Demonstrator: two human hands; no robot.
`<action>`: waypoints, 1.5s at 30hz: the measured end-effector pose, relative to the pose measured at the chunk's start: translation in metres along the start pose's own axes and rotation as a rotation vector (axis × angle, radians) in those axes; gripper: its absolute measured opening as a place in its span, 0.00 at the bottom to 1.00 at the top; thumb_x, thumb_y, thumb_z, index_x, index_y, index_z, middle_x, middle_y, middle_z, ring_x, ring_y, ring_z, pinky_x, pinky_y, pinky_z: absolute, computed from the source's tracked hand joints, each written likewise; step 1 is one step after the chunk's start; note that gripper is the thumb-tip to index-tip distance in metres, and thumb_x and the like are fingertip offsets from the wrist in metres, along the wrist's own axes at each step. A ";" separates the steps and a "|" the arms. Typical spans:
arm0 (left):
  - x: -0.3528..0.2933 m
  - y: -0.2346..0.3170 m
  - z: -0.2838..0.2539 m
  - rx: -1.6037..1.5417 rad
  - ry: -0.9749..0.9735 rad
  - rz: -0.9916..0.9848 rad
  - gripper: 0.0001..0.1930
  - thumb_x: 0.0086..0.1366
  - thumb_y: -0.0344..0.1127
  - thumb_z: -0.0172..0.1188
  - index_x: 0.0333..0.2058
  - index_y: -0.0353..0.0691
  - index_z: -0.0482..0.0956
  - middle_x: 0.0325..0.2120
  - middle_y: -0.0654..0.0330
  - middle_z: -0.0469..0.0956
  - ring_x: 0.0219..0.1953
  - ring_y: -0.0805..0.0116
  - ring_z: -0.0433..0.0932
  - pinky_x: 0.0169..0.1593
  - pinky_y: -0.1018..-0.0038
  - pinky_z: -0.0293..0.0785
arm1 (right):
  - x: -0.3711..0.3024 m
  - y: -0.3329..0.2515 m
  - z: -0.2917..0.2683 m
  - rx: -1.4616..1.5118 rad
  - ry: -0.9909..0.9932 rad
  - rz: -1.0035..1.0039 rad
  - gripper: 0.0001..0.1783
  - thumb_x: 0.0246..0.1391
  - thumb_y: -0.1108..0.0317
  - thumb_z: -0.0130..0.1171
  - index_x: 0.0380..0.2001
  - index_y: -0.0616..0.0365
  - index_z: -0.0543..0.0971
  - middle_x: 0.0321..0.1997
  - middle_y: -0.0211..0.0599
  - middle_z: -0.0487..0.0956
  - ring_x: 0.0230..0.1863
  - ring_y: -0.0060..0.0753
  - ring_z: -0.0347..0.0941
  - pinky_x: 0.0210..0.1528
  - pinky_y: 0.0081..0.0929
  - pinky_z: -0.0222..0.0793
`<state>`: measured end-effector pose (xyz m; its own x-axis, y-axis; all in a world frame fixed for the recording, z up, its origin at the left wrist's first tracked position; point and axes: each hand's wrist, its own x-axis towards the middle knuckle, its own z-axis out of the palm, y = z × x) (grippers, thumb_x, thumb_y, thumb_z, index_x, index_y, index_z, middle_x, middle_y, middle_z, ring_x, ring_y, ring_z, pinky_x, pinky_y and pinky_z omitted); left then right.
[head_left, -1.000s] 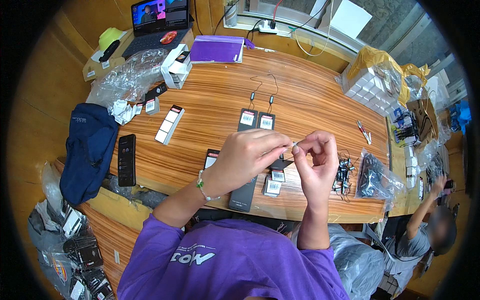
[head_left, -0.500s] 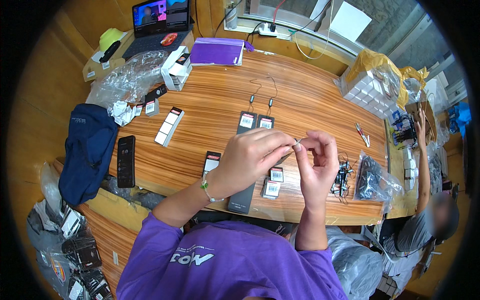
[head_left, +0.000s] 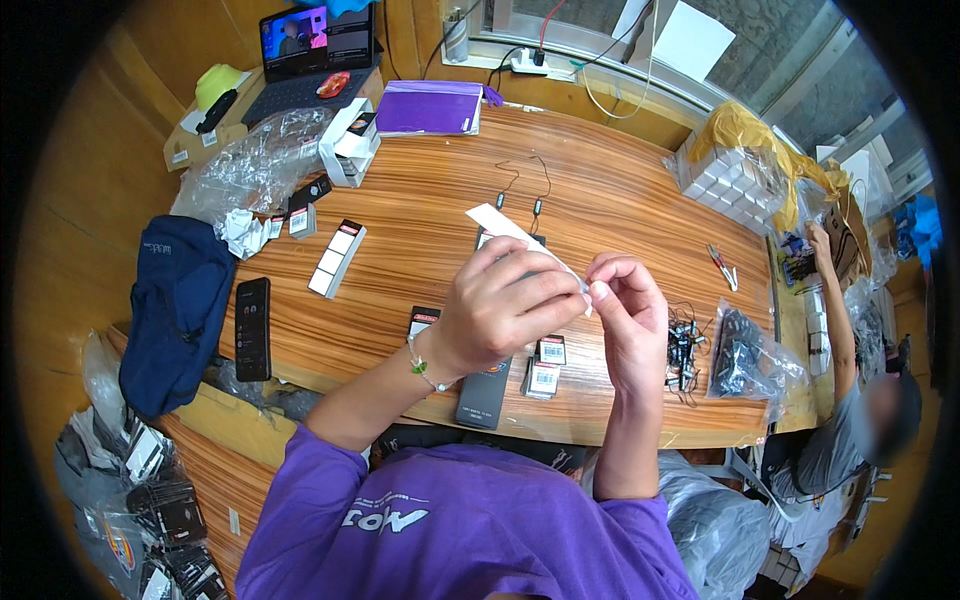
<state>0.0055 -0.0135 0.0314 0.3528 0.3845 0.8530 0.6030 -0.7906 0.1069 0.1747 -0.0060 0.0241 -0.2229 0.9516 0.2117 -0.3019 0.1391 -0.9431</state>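
White card strip [head_left: 496,222] slants, partly hidden, gripped by the arched left hand [head_left: 510,305], the right hand [head_left: 628,318] pinching something indistinct.

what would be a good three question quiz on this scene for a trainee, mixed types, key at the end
1. Multiple choice: on which wrist is the beaded bracelet? a) left b) right c) neither
2. True or false: the phone lies on the right, beside the red-handled tool.
3. Open: what colour is the visible side of the long strip in the left hand's grip?

Key
1. a
2. False: the phone lies on the left, near the navy bag.
3. White.
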 end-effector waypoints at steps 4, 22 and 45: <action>-0.002 -0.003 0.000 0.007 0.027 -0.005 0.07 0.45 0.33 0.59 0.27 0.46 0.79 0.28 0.69 0.75 0.33 0.73 0.75 0.37 0.72 0.69 | 0.001 0.000 0.001 0.012 0.039 0.005 0.04 0.49 0.77 0.57 0.30 0.61 0.74 0.35 0.31 0.69 0.40 0.20 0.65 0.43 0.18 0.62; -0.009 -0.008 0.000 -0.038 -0.070 0.014 0.06 0.48 0.34 0.57 0.27 0.47 0.79 0.30 0.69 0.76 0.36 0.73 0.75 0.41 0.69 0.69 | 0.008 0.001 -0.009 -0.022 0.020 -0.105 0.05 0.57 0.70 0.47 0.29 0.59 0.68 0.33 0.29 0.66 0.33 0.18 0.58 0.38 0.15 0.55; -0.029 -0.017 0.018 -0.985 -0.036 -0.821 0.06 0.56 0.20 0.53 0.30 0.33 0.78 0.31 0.61 0.78 0.35 0.76 0.76 0.39 0.80 0.72 | 0.026 0.005 -0.005 1.059 -0.147 -0.100 0.03 0.60 0.67 0.44 0.35 0.53 0.64 0.23 0.27 0.62 0.23 0.20 0.56 0.29 0.20 0.56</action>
<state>-0.0020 -0.0031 -0.0039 0.1592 0.9251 0.3448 -0.1242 -0.3277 0.9366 0.1723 0.0207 0.0232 -0.2407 0.8969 0.3709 -0.9591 -0.1610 -0.2329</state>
